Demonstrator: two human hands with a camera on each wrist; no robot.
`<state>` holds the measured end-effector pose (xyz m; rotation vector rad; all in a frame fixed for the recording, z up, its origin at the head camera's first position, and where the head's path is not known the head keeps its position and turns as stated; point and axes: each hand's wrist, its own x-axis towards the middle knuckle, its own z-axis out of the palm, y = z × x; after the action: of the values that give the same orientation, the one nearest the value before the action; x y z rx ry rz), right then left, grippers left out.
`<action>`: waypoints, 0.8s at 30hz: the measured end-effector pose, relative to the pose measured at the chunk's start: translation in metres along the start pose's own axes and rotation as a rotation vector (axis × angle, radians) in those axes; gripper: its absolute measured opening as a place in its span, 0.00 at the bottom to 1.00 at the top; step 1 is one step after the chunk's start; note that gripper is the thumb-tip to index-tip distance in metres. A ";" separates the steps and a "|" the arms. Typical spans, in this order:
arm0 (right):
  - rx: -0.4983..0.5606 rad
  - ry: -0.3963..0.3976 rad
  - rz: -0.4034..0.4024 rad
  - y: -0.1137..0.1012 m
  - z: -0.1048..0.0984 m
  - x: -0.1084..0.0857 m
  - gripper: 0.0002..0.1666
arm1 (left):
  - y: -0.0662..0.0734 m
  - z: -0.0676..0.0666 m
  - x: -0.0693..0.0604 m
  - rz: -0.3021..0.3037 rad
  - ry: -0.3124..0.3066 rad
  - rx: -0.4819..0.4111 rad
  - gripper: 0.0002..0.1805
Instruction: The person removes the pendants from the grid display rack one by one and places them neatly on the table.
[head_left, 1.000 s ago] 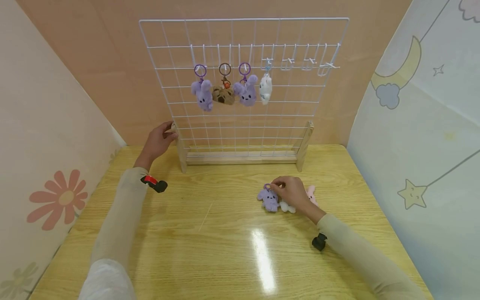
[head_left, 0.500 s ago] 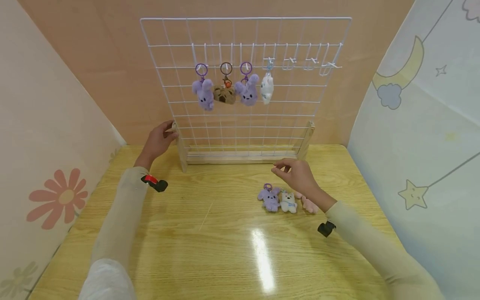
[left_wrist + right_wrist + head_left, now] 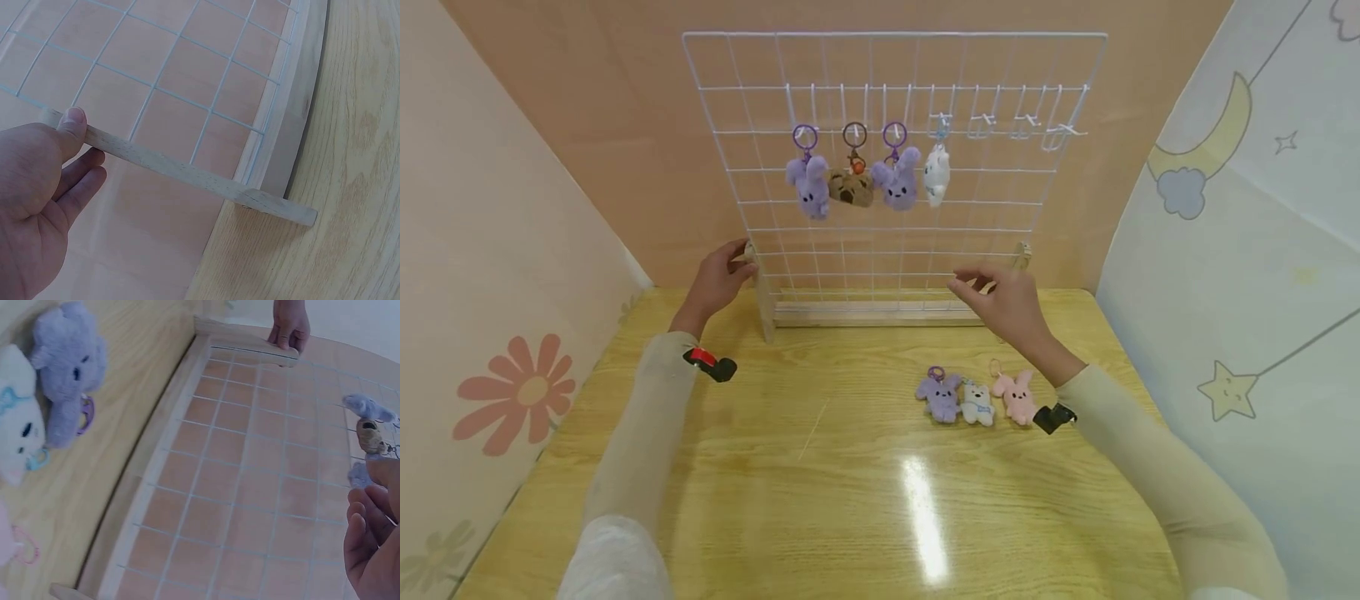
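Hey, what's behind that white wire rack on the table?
Through the gaps in the wire rack, you can see a plain tan backdrop. In the head view, the parts behind the four hanging plush toys and the right grip are covered.

Seven plush toys [image 3: 938, 397] can be counted in all: four are hung and three are laid on one table [image 3: 760, 500]. By kind, three purple rabbits [image 3: 898, 187], two white toys [image 3: 977, 404], one brown toy [image 3: 852, 190] and one pink rabbit [image 3: 1018, 400] are shown. The hung four are carried by one wire rack [image 3: 895, 34], on which seven hooks [image 3: 1063, 133] are fitted. Two wooden posts [image 3: 763, 304] are set at its sides. Two hands are seen, one left hand [image 3: 717, 279] and one right hand [image 3: 1006, 307], and two wrist cameras [image 3: 722, 369] are worn. One crescent moon [image 3: 1241, 108] is pictured on the wall.
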<state>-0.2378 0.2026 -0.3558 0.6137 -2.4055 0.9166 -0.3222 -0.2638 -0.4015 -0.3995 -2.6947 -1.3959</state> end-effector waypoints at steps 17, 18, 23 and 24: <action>0.045 0.219 0.033 -0.031 -0.026 0.059 0.21 | 0.002 -0.001 0.000 0.010 0.001 0.009 0.33; 0.048 0.228 0.038 -0.033 -0.026 0.062 0.21 | 0.002 -0.001 0.000 0.010 0.001 0.009 0.33; 0.047 0.260 0.048 -0.040 -0.029 0.077 0.21 | 0.001 -0.001 0.001 0.002 -0.001 0.003 0.33; 0.050 0.265 0.051 -0.041 -0.029 0.080 0.21 | 0.001 -0.001 0.001 0.001 -0.002 0.003 0.33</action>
<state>-0.2685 0.1769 -0.2706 0.4215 -2.1757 1.0138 -0.3231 -0.2644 -0.3999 -0.4029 -2.6970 -1.3923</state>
